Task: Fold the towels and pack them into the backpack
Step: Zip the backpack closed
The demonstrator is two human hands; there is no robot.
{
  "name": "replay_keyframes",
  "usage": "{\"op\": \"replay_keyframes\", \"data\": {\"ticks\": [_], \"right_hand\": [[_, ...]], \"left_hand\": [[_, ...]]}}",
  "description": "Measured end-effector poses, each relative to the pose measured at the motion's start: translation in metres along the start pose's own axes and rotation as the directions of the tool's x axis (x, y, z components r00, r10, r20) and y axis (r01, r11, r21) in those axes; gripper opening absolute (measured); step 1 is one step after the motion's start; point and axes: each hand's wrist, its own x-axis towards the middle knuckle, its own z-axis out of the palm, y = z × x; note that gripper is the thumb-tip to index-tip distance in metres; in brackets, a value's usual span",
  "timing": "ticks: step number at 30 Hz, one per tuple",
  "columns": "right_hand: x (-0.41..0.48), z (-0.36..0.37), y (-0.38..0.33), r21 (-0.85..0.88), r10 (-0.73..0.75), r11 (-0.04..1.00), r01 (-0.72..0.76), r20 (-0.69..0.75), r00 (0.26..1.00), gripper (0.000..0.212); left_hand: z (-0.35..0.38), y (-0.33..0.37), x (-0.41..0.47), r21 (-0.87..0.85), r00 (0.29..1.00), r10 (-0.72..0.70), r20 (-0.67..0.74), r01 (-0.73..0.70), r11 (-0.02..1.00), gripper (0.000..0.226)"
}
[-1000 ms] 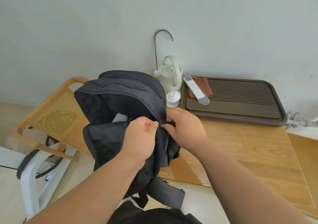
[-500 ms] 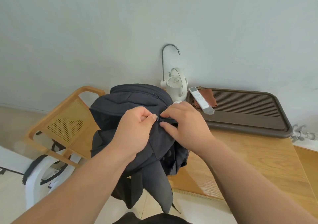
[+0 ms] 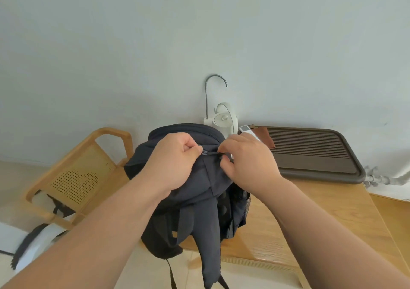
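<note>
- Our backpack (image 3: 195, 189) stands at the near edge of the wooden table (image 3: 299, 217), with its straps hanging over the side.
- Our left hand (image 3: 175, 158) is curled tight, thumb and fingers pinching the dark fabric just left of the zipper slider (image 3: 205, 153).
- Our right hand (image 3: 246, 162) is curled as well, its fingertips pinching the pull tab that stretches from the slider toward it.
- We see no towel on the table or on the chair (image 3: 73, 171). We judge the towels are already folded and inside, though the bag hides its contents.
- The visible stretch of the top seam looks closed, so we judge zipping up is the step in hand and the task is near its end.
- Our hands cover the track, so we cannot tell how much zipper is left to run.
- The tray (image 3: 310, 155) and kettle (image 3: 224, 120) sit behind the bag.
</note>
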Motion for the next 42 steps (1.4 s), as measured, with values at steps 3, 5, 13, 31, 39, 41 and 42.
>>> {"op": "replay_keyframes", "data": {"ticks": [3,5,13,31,39,41,42], "right_hand": [[0.009,-0.01,-0.026,0.216,-0.032,0.976,0.013,0.087,0.996,0.027],[0.014,-0.006,-0.035,0.156,-0.086,0.986,0.057,0.189,0.978,0.028],[0.002,0.023,-0.056,-0.002,-0.026,1.0,0.026,0.085,0.996,0.019],[0.006,-0.009,-0.057,0.044,0.265,0.962,-0.271,0.1,0.959,0.013],[0.033,0.024,-0.123,-0.294,0.125,0.955,-0.038,0.283,0.951,0.031],[0.028,0.037,-0.122,-0.318,0.083,0.948,-0.006,0.228,0.97,0.021],[0.025,0.041,-0.119,-0.342,0.076,0.94,-0.007,0.188,0.979,0.019]], "left_hand": [[-0.009,-0.003,0.003,-0.03,0.998,0.031,0.047,-0.03,0.999,0.02],[-0.014,-0.006,0.004,0.028,0.994,0.063,0.093,-0.066,0.997,0.019],[-0.028,-0.04,0.003,0.09,0.976,0.139,0.166,-0.155,0.984,0.018],[-0.064,-0.073,0.02,-0.282,0.971,0.072,0.227,-0.006,0.959,0.02],[-0.06,-0.103,0.011,-0.331,0.962,0.077,0.261,0.014,0.944,0.019],[-0.06,-0.111,0.012,-0.293,0.964,0.09,0.25,-0.013,0.956,0.018],[-0.061,-0.114,0.013,-0.278,0.967,0.096,0.238,-0.027,0.96,0.018]]}}
